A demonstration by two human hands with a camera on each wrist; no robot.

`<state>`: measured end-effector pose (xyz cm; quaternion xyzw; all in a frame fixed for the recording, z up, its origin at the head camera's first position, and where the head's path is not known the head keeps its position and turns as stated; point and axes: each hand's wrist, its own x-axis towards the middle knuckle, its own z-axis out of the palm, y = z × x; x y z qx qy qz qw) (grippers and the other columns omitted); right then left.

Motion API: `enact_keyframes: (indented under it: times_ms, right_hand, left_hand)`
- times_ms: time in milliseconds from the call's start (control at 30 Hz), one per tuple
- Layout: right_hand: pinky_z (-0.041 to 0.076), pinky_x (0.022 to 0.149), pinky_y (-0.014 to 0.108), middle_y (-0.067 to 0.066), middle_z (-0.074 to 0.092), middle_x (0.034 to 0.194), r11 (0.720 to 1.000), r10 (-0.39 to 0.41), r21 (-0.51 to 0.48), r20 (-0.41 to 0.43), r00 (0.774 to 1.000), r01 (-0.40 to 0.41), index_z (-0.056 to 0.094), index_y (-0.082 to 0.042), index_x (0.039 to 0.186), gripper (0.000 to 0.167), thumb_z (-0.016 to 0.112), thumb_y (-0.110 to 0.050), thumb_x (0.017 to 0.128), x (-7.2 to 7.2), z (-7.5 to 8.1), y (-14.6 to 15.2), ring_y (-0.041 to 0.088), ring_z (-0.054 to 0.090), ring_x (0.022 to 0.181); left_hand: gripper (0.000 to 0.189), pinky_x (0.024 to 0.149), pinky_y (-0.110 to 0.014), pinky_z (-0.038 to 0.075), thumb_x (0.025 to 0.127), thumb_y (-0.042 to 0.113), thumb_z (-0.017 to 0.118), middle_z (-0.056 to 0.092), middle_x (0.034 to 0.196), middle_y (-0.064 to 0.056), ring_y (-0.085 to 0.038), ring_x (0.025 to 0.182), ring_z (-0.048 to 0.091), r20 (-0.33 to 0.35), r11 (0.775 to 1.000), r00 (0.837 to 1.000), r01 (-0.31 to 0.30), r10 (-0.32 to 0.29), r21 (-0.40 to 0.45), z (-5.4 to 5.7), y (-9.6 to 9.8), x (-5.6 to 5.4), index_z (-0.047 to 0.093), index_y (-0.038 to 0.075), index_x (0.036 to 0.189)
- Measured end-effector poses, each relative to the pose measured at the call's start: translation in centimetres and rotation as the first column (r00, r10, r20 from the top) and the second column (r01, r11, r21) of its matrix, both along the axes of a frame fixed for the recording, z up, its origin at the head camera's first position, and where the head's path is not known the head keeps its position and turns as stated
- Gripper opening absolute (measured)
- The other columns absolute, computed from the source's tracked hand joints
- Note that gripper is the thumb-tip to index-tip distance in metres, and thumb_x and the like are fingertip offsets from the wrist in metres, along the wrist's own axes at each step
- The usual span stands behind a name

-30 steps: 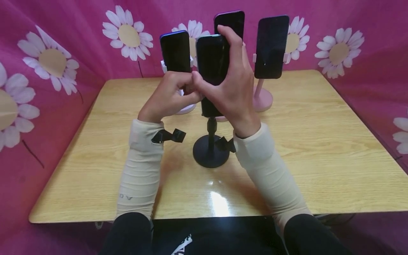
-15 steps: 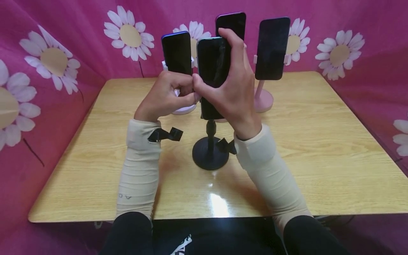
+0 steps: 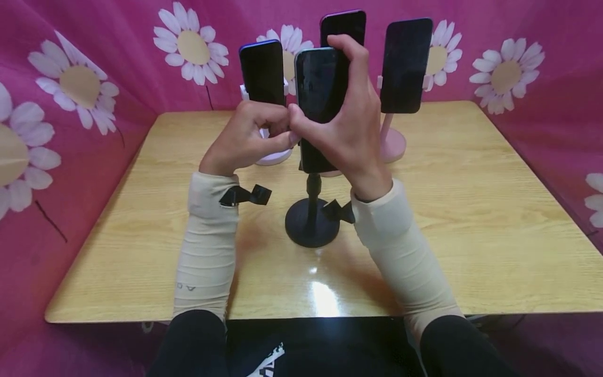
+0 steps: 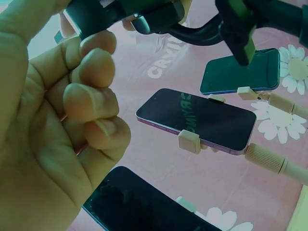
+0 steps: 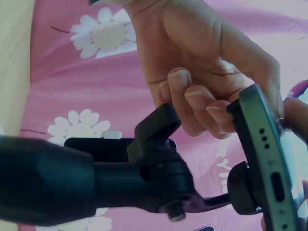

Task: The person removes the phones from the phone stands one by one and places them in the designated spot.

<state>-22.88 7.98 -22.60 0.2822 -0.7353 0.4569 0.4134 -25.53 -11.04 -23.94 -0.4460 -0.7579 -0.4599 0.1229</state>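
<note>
Left fingers (image 3: 269,112) and right fingers (image 3: 359,65) pinch the phone (image 3: 317,86), long axis upright, facing the person (image 3: 339,345).

Pink daisy-print backdrop (image 3: 123,31), pale wood-grain table (image 3: 480,235), bright glare (image 3: 324,299)

front phone (image 3: 317,84): partly hidden; shirt lettering (image 3: 270,360): cut off

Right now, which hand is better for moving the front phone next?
Probably the right hand: its spread grip spans the front phone, while the left hand is bunched at one side of it.
</note>
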Motion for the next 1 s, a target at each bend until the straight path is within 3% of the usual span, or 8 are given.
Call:
enact_keyframes:
  times_ms: [300,500,633,833,1000]
  right_hand:
    - [0.053,0.081,0.026,0.006,0.060,0.118,0.993,0.083,-0.096,0.122,0.989,-0.072,0.039,-0.007,0.134,0.083,0.079,-0.030,0.065,0.8,0.7,0.2,0.011,0.058,0.101]
    - [0.053,0.080,0.031,0.009,0.056,0.116,0.977,0.187,-0.136,0.189,0.964,-0.163,0.037,-0.005,0.132,0.080,0.076,-0.025,0.065,1.6,1.4,0.6,0.016,0.056,0.099]
    - [0.054,0.082,0.036,0.008,0.053,0.117,0.944,0.301,-0.205,0.218,0.928,-0.258,0.036,-0.008,0.132,0.081,0.077,-0.020,0.064,1.6,1.4,1.1,0.022,0.056,0.098]
    - [0.053,0.076,0.040,0.010,0.049,0.113,0.870,0.472,-0.288,0.246,0.847,-0.401,0.036,-0.013,0.132,0.075,0.072,-0.015,0.065,1.1,1.1,1.8,0.029,0.055,0.092]
    - [0.052,0.079,0.044,0.011,0.048,0.115,0.858,0.498,-0.295,0.281,0.820,-0.420,0.035,-0.016,0.133,0.075,0.070,-0.018,0.067,1.1,1.2,2.1,0.030,0.054,0.096]
  left_hand:
    - [0.010,0.064,-0.030,0.041,0.085,0.010,0.066,0.052,0.066,-0.002,-0.018,0.070,0.049,0.017,1.000,1.000,0.019,-0.019,-0.004,-0.1,-0.2,-0.4,0.066,0.002,0.079]
    - [0.014,0.064,-0.030,0.041,0.084,0.012,0.068,0.052,0.067,-0.003,-0.018,0.069,0.049,0.054,1.000,0.999,0.004,-0.004,0.000,-0.3,-0.2,-0.3,0.064,0.002,0.076]
    - [0.014,0.064,-0.030,0.041,0.085,0.011,0.068,0.052,0.067,-0.005,-0.019,0.069,0.049,0.059,1.000,0.998,-0.008,0.009,-0.015,-0.2,-0.2,-0.2,0.063,0.003,0.075]
    - [0.018,0.065,-0.028,0.040,0.085,0.013,0.070,0.052,0.068,-0.006,-0.018,0.070,0.049,0.075,0.998,0.996,-0.041,0.045,-0.057,0.2,-0.1,0.1,0.060,0.003,0.074]
    - [0.019,0.064,-0.028,0.041,0.086,0.017,0.069,0.052,0.067,-0.005,-0.016,0.068,0.048,0.040,0.989,0.993,-0.103,0.107,-0.102,0.6,0.0,0.5,0.061,0.003,0.077]
